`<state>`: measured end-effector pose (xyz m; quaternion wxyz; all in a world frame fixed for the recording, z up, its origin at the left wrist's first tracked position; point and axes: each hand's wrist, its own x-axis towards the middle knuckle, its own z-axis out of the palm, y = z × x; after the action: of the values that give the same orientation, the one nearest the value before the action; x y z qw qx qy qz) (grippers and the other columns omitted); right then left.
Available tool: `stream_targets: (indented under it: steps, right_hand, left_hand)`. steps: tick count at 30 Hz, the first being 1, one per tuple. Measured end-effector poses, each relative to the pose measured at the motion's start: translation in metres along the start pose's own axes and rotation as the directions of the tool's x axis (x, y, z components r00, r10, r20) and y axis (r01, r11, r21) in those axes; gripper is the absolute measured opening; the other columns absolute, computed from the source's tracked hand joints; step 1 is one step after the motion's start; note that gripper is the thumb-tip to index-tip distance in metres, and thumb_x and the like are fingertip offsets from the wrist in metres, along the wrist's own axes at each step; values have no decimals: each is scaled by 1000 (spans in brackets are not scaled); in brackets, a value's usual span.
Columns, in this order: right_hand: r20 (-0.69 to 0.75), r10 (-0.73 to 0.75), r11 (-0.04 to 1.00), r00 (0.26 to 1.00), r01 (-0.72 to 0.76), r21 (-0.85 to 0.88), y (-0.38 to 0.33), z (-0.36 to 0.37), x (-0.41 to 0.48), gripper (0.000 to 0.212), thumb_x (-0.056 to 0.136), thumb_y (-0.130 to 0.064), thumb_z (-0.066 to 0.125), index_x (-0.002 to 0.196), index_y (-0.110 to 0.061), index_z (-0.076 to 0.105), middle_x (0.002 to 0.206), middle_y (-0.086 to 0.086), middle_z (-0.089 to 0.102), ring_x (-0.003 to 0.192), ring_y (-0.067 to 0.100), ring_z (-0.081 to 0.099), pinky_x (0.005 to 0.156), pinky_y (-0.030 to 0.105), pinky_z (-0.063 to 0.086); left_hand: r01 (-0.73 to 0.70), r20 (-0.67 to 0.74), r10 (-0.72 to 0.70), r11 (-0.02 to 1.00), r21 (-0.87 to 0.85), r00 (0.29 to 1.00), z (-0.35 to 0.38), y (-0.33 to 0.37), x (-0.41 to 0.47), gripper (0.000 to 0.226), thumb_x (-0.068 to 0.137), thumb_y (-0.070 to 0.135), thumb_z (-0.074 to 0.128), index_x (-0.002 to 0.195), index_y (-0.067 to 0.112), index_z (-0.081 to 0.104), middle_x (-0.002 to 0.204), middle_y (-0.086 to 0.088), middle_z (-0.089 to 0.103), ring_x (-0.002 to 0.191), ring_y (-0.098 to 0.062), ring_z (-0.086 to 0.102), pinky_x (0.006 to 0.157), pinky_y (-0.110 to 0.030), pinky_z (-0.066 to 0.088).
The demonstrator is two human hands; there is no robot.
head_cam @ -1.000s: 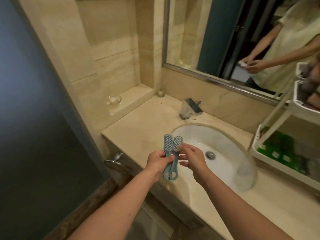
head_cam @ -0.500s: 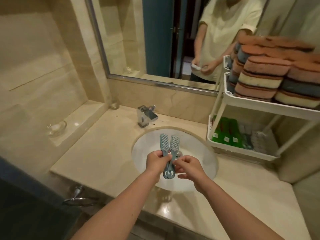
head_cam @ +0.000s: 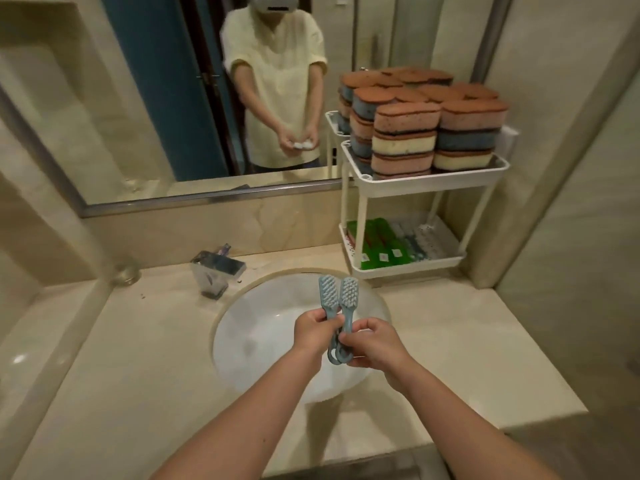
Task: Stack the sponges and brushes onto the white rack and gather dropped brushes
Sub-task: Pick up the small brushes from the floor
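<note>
Beige stone counter ran under the mirror, with the sink set in its middle. Over the basin I held two brushes side by side, heads pointing far. My left hand gripped the handles from the left and my right hand pinched them near the loops. Far right stood the rack, its top shelf piled with sponges — green packets lay on the lower one.
</note>
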<state>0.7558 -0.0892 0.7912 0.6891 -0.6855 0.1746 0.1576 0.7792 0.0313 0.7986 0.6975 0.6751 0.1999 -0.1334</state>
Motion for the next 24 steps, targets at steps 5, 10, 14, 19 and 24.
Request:
stream_targets:
  steps: [5,10,14,19,24]
  right_hand:
    - [-144,-18,995,989,32,99,7,-21,-14,17,79,-2,75,84,-6,59,67,9,70,56,16,67,54,27,55]
    - [-280,-18,986,960,64,154,-1,-45,-15,14,80,-2,74,86,-3,61,65,8,69,53,14,66,53,27,55]
    - [-334,-17,984,942,76,164,-9,-67,-9,18,80,-3,75,89,-3,60,69,10,70,55,15,67,55,28,56]
    - [-367,-5,984,930,71,166,-23,-88,12,16,81,-5,75,89,-5,61,75,12,71,54,14,68,52,26,54]
    - [-341,13,988,940,41,148,-45,-118,46,19,83,-7,73,97,-2,61,84,15,73,63,18,70,51,26,55]
  left_hand:
    - [32,178,-38,999,36,983,22,-4,0,16,90,2,61,104,2,69,98,-16,72,80,-25,68,79,-37,58]
    - [17,273,-53,991,134,961,46,1,-1,16,92,8,56,98,6,71,90,-12,71,74,-20,67,63,-25,56]
    - [-50,347,-19,981,188,938,65,8,0,21,93,6,52,102,6,71,97,-14,72,81,-21,68,75,-30,58]
    - [-186,378,81,950,251,922,88,24,16,29,91,3,57,114,15,68,97,-4,72,78,-10,67,59,-14,51]
    - [-229,313,135,930,286,940,120,42,45,37,88,0,61,121,16,63,84,4,69,68,0,61,52,-9,45]
